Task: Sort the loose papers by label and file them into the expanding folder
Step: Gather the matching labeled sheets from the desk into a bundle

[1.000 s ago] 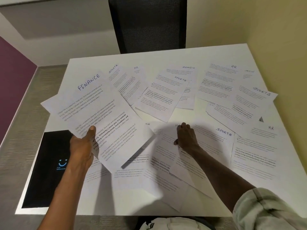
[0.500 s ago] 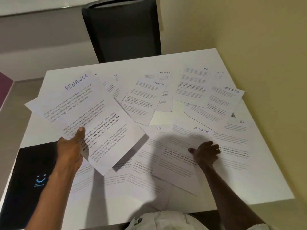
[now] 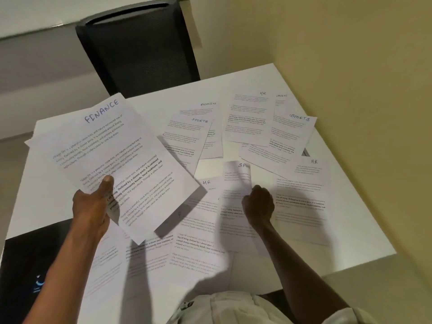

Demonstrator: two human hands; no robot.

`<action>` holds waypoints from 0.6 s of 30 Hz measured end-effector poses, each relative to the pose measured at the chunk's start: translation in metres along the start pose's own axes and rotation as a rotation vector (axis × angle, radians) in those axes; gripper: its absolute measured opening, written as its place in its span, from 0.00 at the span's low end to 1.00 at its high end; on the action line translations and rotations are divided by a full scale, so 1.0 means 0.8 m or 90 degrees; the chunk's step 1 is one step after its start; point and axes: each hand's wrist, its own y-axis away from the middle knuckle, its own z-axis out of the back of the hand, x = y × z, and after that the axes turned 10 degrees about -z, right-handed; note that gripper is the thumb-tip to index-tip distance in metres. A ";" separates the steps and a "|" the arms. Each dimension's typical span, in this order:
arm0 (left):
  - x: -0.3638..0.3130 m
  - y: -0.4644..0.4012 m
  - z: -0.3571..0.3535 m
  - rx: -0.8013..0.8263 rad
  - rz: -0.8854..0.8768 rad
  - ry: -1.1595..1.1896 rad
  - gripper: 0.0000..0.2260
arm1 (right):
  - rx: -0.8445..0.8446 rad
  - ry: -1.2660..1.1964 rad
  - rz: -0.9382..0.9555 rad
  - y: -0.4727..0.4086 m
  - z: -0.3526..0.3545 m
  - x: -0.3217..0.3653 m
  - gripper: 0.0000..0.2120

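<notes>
While your left hand point(image 3: 91, 206) pinches the white FINANCE-headed sheet stack point(image 3: 121, 164) & right hand point(image 3: 257, 205) fingers curl round the bent SPORTS-labelled page point(image 3: 236, 181), a quick tug could crease it or drag neighbouring HR sheets point(image 3: 301, 197) out of order.

Handwritten headings on printed sheets: "FINANCE" on the raised sheet point(image 3: 121, 164); "ADMIN" point(image 3: 205, 108), "SPORTS" point(image 3: 184, 139), point(image 3: 292, 134) and "HR" point(image 3: 250, 118), point(image 3: 306, 183) on sheets lying flat.

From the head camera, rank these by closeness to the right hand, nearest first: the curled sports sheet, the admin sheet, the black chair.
1. Curled SPORTS sheet: in the right hand grip, just left of it.
2. ADMIN sheet: mid-table, beyond and left.
3. Black chair: behind the table's far edge, farthest.
</notes>
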 end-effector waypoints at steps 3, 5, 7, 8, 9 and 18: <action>0.000 0.000 0.010 0.003 -0.005 0.002 0.20 | 0.064 -0.112 0.057 0.027 0.028 0.038 0.09; 0.000 0.002 0.019 0.007 0.004 -0.003 0.19 | 0.117 -0.180 0.098 0.046 0.051 0.070 0.11; 0.011 -0.011 0.041 -0.013 0.003 -0.017 0.19 | 0.188 -0.206 0.100 0.056 0.058 0.101 0.14; 0.020 -0.023 0.057 -0.013 0.016 -0.023 0.21 | 0.228 -0.215 0.090 0.057 0.056 0.117 0.15; 0.032 -0.037 0.076 0.010 0.053 -0.023 0.28 | 0.264 -0.228 0.079 0.054 0.046 0.131 0.16; 0.099 -0.100 0.162 0.023 0.112 -0.083 0.37 | 0.302 -0.209 0.023 -0.005 -0.068 0.111 0.22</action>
